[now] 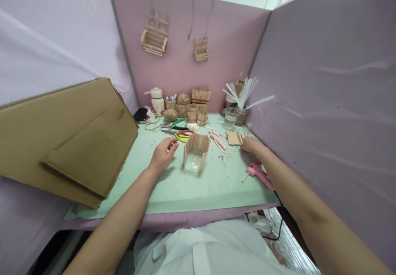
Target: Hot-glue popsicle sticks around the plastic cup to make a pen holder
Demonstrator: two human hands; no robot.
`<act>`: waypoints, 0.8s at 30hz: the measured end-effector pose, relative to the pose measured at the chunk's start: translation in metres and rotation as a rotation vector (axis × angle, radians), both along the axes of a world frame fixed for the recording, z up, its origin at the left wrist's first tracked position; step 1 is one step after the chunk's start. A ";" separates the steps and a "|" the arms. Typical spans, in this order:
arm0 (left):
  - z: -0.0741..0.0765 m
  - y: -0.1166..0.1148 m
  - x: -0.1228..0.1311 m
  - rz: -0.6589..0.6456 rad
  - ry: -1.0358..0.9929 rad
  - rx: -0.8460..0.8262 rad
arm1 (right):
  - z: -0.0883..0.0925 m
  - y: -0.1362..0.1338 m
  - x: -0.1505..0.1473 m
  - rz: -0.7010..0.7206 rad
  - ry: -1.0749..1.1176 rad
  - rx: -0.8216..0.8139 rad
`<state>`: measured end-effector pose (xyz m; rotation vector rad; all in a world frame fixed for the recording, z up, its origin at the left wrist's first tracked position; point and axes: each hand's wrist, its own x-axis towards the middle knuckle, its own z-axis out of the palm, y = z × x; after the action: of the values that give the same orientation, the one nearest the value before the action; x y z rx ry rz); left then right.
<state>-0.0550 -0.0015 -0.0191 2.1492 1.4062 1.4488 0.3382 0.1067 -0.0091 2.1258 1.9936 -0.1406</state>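
Note:
Near the middle of the table stands a clear plastic container (193,162) with flat wooden sticks (198,143) lining several of its sides; its near side is see-through. To its left, my left hand (163,153) hovers or rests with curved, parted fingers, holding nothing. My right hand (252,145) reaches to the right edge of a row of short wooden sticks (234,138). Its fingers are bent together there, and what they pinch is hidden. Below the right forearm lies a pink glue gun (260,174), its cord running off the table edge.
Pliers (182,135) with red and yellow handles, a pink cutter (218,140) and wood scraps lie behind the container. Farther back are stick-covered pots (192,112), twine, a white bottle (157,103) and a plastic cup (230,119). Cardboard (71,143) leans at the left.

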 end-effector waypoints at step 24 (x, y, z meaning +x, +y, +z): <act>0.026 -0.064 0.023 0.167 0.007 0.406 | 0.061 -0.167 -0.043 -0.057 1.336 0.124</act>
<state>-0.0322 -0.0652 0.0074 2.3080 1.4223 1.9346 0.2954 -0.0600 0.0523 2.3703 2.4658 -1.8978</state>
